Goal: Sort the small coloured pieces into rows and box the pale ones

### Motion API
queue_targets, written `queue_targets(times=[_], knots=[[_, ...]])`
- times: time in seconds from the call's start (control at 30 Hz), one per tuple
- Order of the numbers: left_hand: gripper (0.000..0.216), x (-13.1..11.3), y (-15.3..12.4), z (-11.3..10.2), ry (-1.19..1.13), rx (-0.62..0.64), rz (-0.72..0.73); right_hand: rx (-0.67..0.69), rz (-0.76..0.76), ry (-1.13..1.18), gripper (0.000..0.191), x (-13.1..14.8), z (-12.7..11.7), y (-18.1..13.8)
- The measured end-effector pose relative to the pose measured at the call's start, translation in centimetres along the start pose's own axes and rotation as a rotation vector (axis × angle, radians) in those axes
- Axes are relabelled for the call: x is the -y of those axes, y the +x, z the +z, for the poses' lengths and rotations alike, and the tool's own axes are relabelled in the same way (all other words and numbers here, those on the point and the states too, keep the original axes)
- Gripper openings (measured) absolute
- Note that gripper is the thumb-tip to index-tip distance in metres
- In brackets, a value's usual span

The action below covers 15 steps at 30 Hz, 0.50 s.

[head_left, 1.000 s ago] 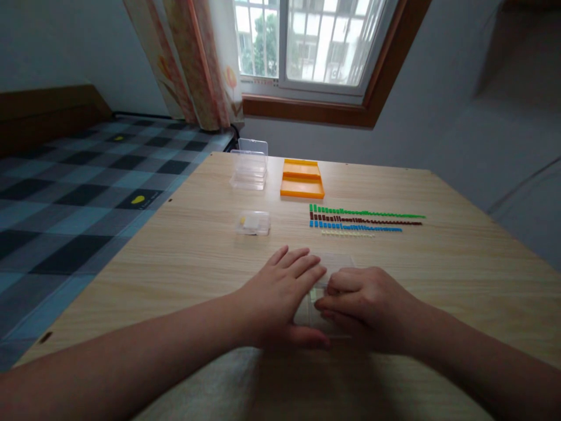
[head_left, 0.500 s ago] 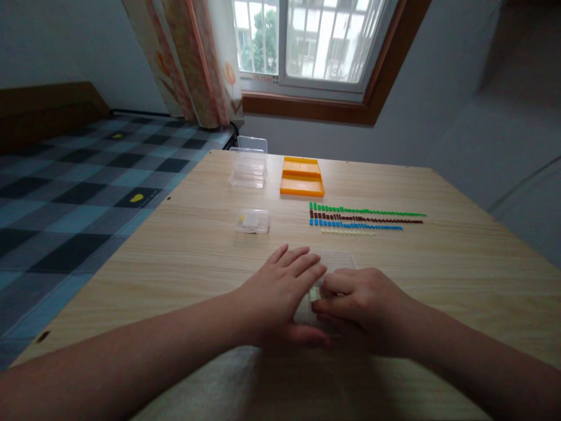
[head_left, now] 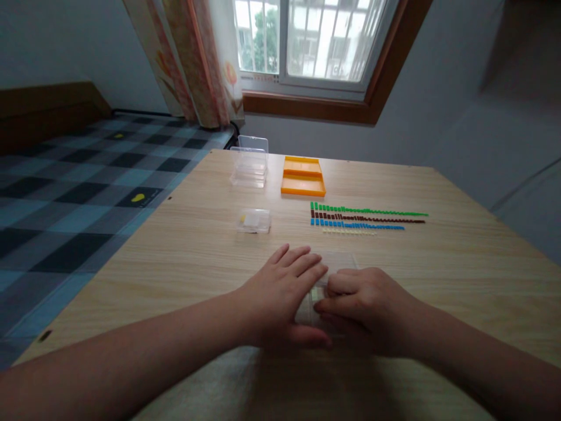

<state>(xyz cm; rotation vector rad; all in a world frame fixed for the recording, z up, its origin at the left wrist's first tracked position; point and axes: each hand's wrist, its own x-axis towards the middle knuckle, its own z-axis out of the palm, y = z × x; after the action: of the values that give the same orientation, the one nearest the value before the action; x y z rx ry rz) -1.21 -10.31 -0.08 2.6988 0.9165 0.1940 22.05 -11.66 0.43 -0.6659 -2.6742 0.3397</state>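
Note:
Both of my hands rest on a flat clear plastic plate [head_left: 339, 260] on the wooden table [head_left: 197, 257]. My left hand [head_left: 280, 295] lies flat on the plate's left side, fingers stretched out and thumb along its near edge. My right hand [head_left: 362, 310] is curled, its fingertips pinched at a small pale piece [head_left: 315, 292] on the plate. Beyond them lie four rows of tiny beads: green [head_left: 368, 210], brown [head_left: 368, 218], blue [head_left: 357, 225] and pale yellow [head_left: 348, 232].
An orange tray [head_left: 303, 176] and an open clear box [head_left: 249, 164] sit near the table's far edge. A small clear box [head_left: 254, 221] with a yellow bit lies left of the bead rows. A checked bed [head_left: 65, 193] is at left, a window [head_left: 307, 41] beyond.
Almost nothing has moved; my right fingertips shifted slightly on the plate, and the view drifted a little.

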Motion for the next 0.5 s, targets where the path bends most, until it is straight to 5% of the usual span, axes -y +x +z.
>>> queue_targets(times=[0.5], knots=[[0.101,0.02,-0.01,0.01,-0.016,-0.017,0.001,-0.015,-0.005,-0.037,0.032,0.14,0.04,0.33]])
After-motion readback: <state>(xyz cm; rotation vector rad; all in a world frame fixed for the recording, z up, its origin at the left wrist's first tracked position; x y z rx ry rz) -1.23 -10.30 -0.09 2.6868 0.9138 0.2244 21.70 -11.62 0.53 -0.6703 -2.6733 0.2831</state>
